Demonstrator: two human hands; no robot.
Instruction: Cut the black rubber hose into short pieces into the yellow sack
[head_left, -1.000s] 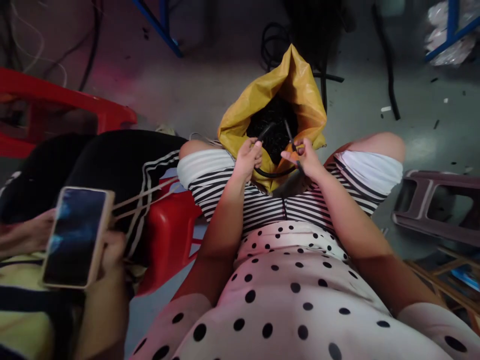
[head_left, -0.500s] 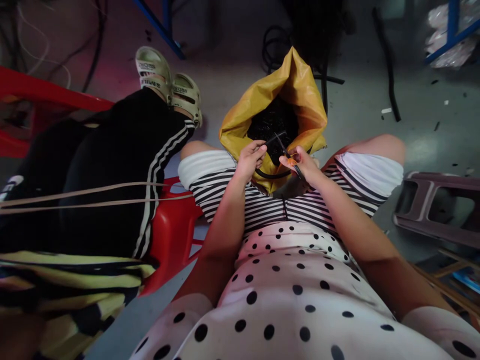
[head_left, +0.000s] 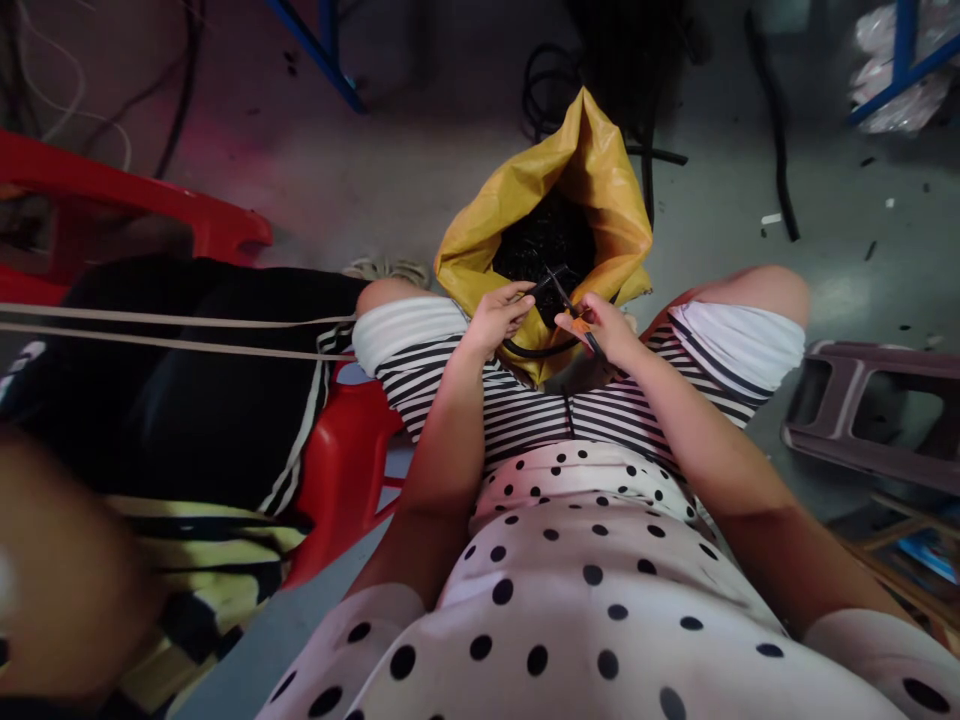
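Between my knees stands a yellow sack [head_left: 611,180], its mouth spread wide around a heap of small black pieces [head_left: 544,240]. My left hand [head_left: 501,318] pinches a thin black strip [head_left: 541,286] over the sack's mouth. Scissors with orange on the handle [head_left: 580,325] are in my right hand [head_left: 606,328], their blades pointing up and left to the strip's end. Whether the blades touch the strip is too small to tell. A black tube [head_left: 541,351] curves across the sack's near side, below my hands.
Beside me on the left sits a person in black striped trousers [head_left: 225,380] on a red seat [head_left: 341,460], with pale straps [head_left: 172,336] across. A grey-brown stool [head_left: 840,400] is at the right. Black tubes [head_left: 776,140] lie on the floor ahead, near blue metal legs [head_left: 906,50].
The person on the left has drawn both feet back toward me, and their blurred arm now shows at lower left. The pale straps have shifted up. My hands have barely moved.
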